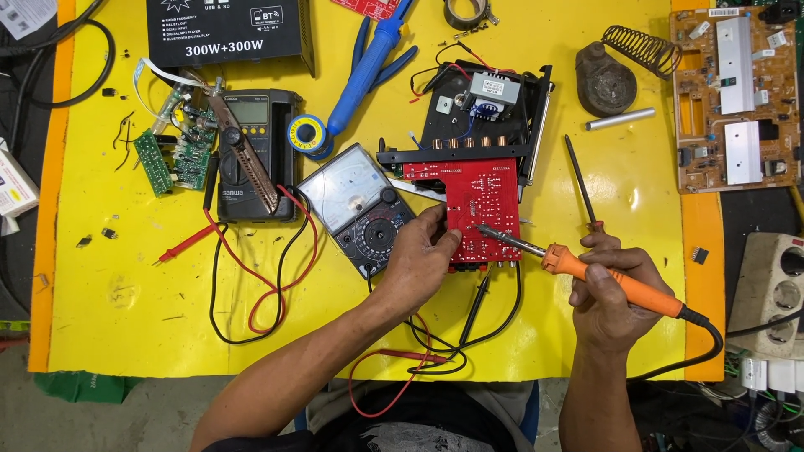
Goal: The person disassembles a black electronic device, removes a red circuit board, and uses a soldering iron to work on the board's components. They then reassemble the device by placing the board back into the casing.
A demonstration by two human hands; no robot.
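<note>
Closed around the orange soldering iron (620, 285), the right hand (607, 297) aims its metal tip up-left onto the red circuit board (465, 209). Its long axis runs from lower right toward the board. On the board's left edge, the left hand (419, 255) presses with curled fingers, nearer to the board than the right.

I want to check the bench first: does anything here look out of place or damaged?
The test leads lie tangled across the yellow table, some under the left hand. Small loose chips are scattered at the left edge.
</note>
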